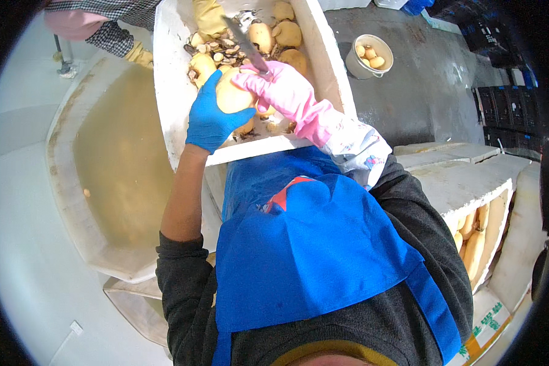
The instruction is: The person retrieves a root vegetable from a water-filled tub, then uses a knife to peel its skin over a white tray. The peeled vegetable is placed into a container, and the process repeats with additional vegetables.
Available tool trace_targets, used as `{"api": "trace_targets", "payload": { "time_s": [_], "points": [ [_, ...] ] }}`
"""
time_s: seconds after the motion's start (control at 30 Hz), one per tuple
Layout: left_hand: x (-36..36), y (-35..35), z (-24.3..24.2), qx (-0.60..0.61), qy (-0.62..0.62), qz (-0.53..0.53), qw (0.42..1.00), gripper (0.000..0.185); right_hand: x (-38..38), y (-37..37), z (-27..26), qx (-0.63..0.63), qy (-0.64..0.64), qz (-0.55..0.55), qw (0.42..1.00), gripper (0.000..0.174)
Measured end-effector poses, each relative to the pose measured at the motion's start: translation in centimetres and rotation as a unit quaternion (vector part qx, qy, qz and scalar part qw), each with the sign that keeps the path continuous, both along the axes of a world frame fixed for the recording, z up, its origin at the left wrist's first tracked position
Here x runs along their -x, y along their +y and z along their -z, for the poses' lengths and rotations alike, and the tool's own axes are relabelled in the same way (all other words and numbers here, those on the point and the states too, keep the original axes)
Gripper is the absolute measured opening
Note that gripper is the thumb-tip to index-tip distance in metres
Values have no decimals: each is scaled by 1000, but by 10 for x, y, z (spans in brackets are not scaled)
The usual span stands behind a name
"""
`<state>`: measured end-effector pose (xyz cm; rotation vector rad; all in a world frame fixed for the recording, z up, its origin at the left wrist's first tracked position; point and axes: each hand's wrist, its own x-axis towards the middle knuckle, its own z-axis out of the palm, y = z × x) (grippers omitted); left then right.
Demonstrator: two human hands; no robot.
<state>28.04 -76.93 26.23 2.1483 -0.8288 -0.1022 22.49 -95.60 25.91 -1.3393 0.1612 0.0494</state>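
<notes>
My left hand [216, 116], in a blue glove, grips a pale lotus root section [232, 94] over the near end of a white foam box [334, 78]. In a pink glove, my right hand [286, 91] closes around a knife [249, 48], whose blade points up and away from me. Its fingers meet the right side of the held root; the knife handle is hidden in the fist. Below lie more lotus root sections [261, 37] and a heap of cut ends and trimmings [228, 50]. The blade is apart from the held root.
Across from me a co-worker's yellow-gloved hand [209, 18] reaches into the box; the other glove [139, 55] is at its left side. A tub of murky water [119, 151] stands left. Right are a bucket [354, 64] of root pieces, foam boxes [466, 169] and dark crates [508, 110].
</notes>
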Motion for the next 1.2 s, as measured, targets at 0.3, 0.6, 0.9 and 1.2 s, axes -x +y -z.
{"api": "trace_targets", "payload": {
  "time_s": [0.3, 0.6, 0.9, 1.2],
  "points": [
    [20, -14, 10, 54, -82, -37, 995, 96, -23, -8, 19, -97, 124, 107, 982, 29],
    [1, 31, 7, 42, 166, -42, 984, 95, -3, -45, -13, 527, -180, -63, 828, 22],
    [7, 34, -8, 81, 198, -29, 976, 92, -1, -34, -10, 537, -226, -83, 808, 18],
    [17, 43, -24, 156, 257, -44, 953, 87, -35, -63, 24, 556, -50, 8, 829, 25]
  ]
}}
